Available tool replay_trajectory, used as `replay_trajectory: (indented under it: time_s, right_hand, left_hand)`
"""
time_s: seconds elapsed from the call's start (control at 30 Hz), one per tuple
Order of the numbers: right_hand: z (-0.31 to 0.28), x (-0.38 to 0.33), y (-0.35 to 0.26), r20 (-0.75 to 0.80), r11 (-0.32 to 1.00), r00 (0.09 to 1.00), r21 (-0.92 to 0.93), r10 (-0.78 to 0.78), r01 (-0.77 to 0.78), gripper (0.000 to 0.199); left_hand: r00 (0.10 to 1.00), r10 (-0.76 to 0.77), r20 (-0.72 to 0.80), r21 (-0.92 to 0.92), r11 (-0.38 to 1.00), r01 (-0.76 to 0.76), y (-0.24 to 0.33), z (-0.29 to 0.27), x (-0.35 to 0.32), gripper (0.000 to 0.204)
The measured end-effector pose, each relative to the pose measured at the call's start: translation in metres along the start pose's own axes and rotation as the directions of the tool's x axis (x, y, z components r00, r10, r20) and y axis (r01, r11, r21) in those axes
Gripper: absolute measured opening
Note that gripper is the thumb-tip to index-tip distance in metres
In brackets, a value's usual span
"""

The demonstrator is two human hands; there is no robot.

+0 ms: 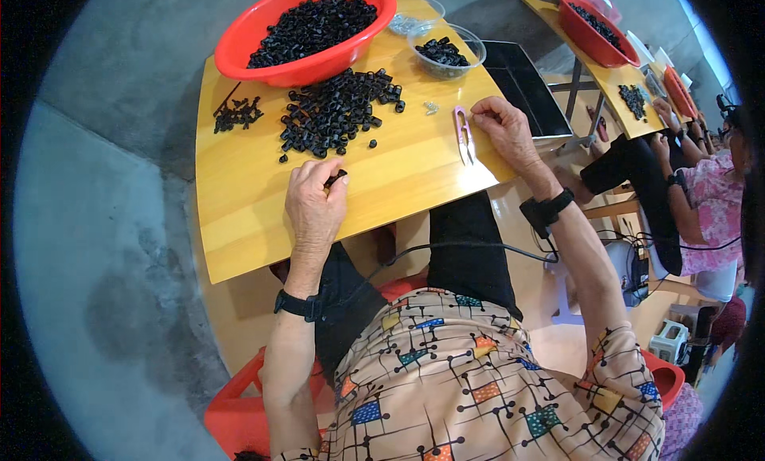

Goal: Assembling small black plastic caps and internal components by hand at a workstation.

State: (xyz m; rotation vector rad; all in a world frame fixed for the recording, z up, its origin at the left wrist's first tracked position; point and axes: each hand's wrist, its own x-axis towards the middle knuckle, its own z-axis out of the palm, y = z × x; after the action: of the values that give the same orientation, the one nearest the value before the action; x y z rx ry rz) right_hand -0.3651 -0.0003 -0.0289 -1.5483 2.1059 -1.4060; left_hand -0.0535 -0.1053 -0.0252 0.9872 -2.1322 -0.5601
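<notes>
My left hand (315, 200) rests on the yellow wooden table (239, 214) and pinches a small black ring part (337, 176) between thumb and fingers. Just beyond it lies a loose pile of black ring parts (335, 112). My right hand (505, 130) lies on the table's right side with fingers curled; whether it holds something small I cannot tell. Pink thread snips (464, 133) lie just left of it. A few tiny silver pieces (431, 107) lie above the snips.
A red basin (239, 43) full of black parts stands at the table's far side, beside two clear bowls (446, 54). A small heap of black bits (236, 113) lies far left. A dark tray (526, 86) sits right. Another person (701, 214) works at neighbouring tables.
</notes>
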Motion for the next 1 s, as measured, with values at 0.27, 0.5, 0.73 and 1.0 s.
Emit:
replay_trajectory:
  time_s: [0.27,0.5,0.73,1.0]
  right_hand:
    - [0.010,0.015,-0.055,0.113,0.972,0.976,-0.124,-0.184,0.197,0.011]
    - [0.038,0.038,-0.042,0.280,0.869,0.925,-0.351,-0.256,0.347,0.008]
    - [0.043,0.026,-0.045,0.326,0.831,0.902,-0.387,-0.282,0.400,0.008]
    - [0.061,-0.021,-0.069,0.350,0.796,0.862,-0.362,-0.367,0.485,0.005]
  left_hand:
    - [0.998,-0.048,-0.043,-0.071,0.996,0.045,-0.004,-0.005,-0.002,0.031]
    - [0.996,-0.068,-0.062,-0.193,0.980,0.055,-0.004,-0.005,-0.005,0.036]
    - [0.989,-0.064,-0.133,-0.015,0.998,0.062,-0.002,-0.007,-0.014,0.032]
    - [0.968,0.039,-0.247,0.179,0.984,0.006,0.003,-0.005,-0.014,0.033]
